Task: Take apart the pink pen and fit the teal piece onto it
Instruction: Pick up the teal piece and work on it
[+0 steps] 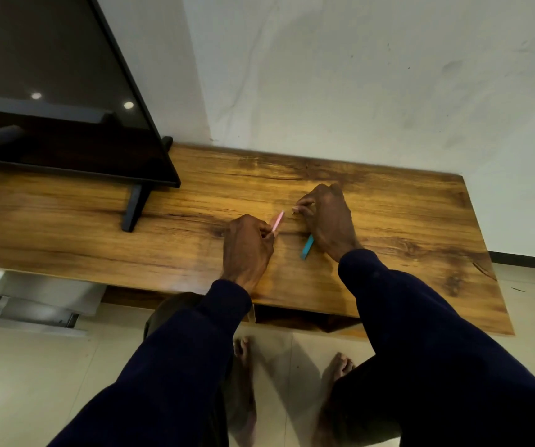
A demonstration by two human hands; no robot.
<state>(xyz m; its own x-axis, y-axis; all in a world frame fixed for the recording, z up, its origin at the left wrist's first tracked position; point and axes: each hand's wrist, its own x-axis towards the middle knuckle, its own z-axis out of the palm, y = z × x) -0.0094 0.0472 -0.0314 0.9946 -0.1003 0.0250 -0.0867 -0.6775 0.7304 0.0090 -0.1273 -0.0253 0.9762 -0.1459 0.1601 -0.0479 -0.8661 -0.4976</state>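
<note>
Left hand point(248, 245): pinches pink pen point(278, 220). Right hand point(327, 214): pinches small pale piece point(297, 210); teal piece point(307, 247) beneath, on wooden surface point(404, 221).

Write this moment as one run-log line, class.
left hand: holds pink pen | right hand: pinches small pale piece | teal piece: under right hand, grip unclear | table: wooden

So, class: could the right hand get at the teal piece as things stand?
Probably yes. The teal piece lies on the wooden table right beside the right hand, but those fingers already pinch a small pale part, so they must free up first.
</note>
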